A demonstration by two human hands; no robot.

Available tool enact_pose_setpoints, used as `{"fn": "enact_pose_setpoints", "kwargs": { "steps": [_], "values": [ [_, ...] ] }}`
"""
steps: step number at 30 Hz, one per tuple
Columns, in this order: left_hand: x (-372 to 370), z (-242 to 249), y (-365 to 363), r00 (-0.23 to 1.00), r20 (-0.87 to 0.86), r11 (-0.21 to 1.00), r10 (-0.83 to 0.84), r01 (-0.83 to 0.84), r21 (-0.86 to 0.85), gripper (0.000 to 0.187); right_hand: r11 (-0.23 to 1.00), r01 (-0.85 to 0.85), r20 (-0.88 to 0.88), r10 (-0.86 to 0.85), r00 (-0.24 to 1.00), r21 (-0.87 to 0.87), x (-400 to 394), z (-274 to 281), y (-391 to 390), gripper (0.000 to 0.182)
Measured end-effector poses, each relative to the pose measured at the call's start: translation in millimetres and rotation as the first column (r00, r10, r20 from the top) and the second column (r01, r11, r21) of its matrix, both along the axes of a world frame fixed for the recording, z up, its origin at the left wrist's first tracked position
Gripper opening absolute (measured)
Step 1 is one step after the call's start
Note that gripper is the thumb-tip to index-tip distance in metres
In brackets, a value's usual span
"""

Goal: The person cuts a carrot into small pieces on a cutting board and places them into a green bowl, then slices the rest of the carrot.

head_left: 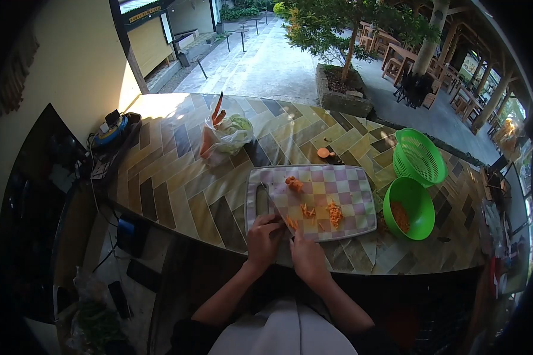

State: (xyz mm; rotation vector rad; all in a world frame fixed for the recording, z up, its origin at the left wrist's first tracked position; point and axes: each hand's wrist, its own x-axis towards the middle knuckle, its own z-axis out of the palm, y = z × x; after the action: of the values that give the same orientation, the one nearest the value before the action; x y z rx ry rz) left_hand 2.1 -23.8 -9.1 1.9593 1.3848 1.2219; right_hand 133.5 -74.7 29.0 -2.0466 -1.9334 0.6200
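Observation:
A checkered cutting board (pixel 355 228) lies at the table's near side. My right hand (pixel 309 259) is closed around a knife, whose blade (pixel 278 205) points away over the board. My left hand (pixel 263 241) rests at the board's near left corner with its fingers bent together; what they hold, if anything, is hidden. Thin carrot strips (pixel 291 223) lie by the blade, right of my left fingertips. Farther up the board are a chunky pile of carrot pieces (pixel 294 184), a small heap of strips (pixel 307 210) and a pile of finely chopped carrot (pixel 334 214).
Right of the board stand a green bowl (pixel 423 214) with chopped carrot (pixel 400 216) inside and a green colander (pixel 423 155). Behind the board lies a carrot end (pixel 324 152). A plastic bag (pixel 231 136) of vegetables, with a carrot (pixel 219 109) sticking out, sits at the back left.

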Motion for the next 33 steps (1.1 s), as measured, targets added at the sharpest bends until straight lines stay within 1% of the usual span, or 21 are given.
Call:
{"fn": "enact_pose_setpoints", "kwargs": {
  "steps": [4, 7, 10, 12, 13, 14, 17, 18, 20, 21, 23, 26, 29, 32, 33],
  "values": [
    [2.6, 2.0, -4.1, 0.999, -0.027, 0.999, 0.033, -0.033, 0.024, 0.015, 0.998, 0.045, 0.018, -0.045, 0.999, 0.042, -2.4, 9.6, -5.3, 0.030],
    [5.1, 8.6, -6.1, 0.995, -0.096, 0.995, 0.030, -0.021, 0.094, 0.013, 0.994, 0.076, -0.012, -0.075, 0.997, 0.082, 15.2, 6.5, -12.7, 0.031],
    [-1.8, 2.2, -3.0, 0.998, 0.030, 0.996, -0.048, 0.045, 0.082, 0.011, 0.986, 0.095, -0.087, -0.084, 0.993, 0.134, 30.8, 2.7, -20.9, 0.032],
    [-9.6, 4.7, -2.2, 0.992, 0.109, 0.992, -0.065, 0.052, 0.115, 0.012, 0.975, 0.121, -0.133, -0.097, 0.986, 0.188, 39.3, 8.8, -27.6, 0.031],
    [-12.7, 8.4, -1.9, 0.986, 0.146, 0.990, -0.074, 0.055, 0.130, 0.012, 0.971, 0.123, -0.128, -0.097, 0.987, 0.207, 43.2, 10.4, -30.0, 0.032],
    [-14.0, 14.4, -0.1, 0.987, 0.146, 0.972, -0.060, 0.025, 0.232, 0.016, 0.967, 0.122, -0.124, -0.095, 0.988, 0.226, 46.3, 11.5, -32.0, 0.032],
    [-9.2, 61.9, 5.5, 0.991, -0.013, 0.946, -0.136, 0.134, 0.296, 0.019, 0.963, 0.095, -0.095, -0.073, 0.993, 0.254, 54.1, 16.2, -38.4, 0.032],
    [-5.1, 68.0, 13.2, 0.970, -0.106, 0.920, -0.217, 0.240, 0.310, 0.018, 0.963, 0.081, -0.080, -0.062, 0.995, 0.257, 55.9, 17.4, -41.3, 0.031],
    [4.0, 76.5, 27.6, 0.887, -0.290, 0.843, -0.359, 0.441, 0.309, 0.018, 0.954, 0.055, -0.082, -0.032, 0.996, 0.296, 58.4, 18.8, -46.4, 0.031],
    [4.8, 76.1, 33.4, 0.831, -0.316, 0.832, -0.458, 0.526, 0.178, 0.018, 0.947, 0.041, -0.079, -0.017, 0.997, 0.318, 59.8, 20.4, -48.0, 0.031],
    [6.8, 72.2, 46.1, 0.689, -0.322, 0.746, -0.650, 0.660, -0.093, 0.017, 0.943, 0.034, -0.083, -0.007, 0.997, 0.332, 61.3, 26.1, -52.6, 0.031],
    [15.7, 79.6, 60.4, 0.512, -0.188, 0.545, -0.838, 0.782, -0.302, 0.016, 0.942, 0.027, -0.040, -0.014, 0.999, 0.335, 64.2, 33.4, -61.8, 0.031],
    [25.5, 77.4, 65.3, 0.469, -0.004, 0.429, -0.883, 0.804, -0.413, 0.017, 0.939, 0.021, -0.022, -0.014, 1.000, 0.342, 68.0, 33.1, -67.2, 0.031],
    [32.2, 72.2, 66.5, 0.470, 0.014, 0.442, -0.882, 0.839, -0.318, 0.016, 0.941, 0.045, -0.029, -0.037, 0.999, 0.336, 70.3, 33.9, -71.4, 0.032],
    [33.1, 74.2, 66.4, 0.491, -0.009, 0.470, -0.871, 0.826, -0.312, 0.016, 0.942, 0.055, -0.033, -0.047, 0.998, 0.331, 70.3, 34.6, -72.3, 0.032]
  ]
}}
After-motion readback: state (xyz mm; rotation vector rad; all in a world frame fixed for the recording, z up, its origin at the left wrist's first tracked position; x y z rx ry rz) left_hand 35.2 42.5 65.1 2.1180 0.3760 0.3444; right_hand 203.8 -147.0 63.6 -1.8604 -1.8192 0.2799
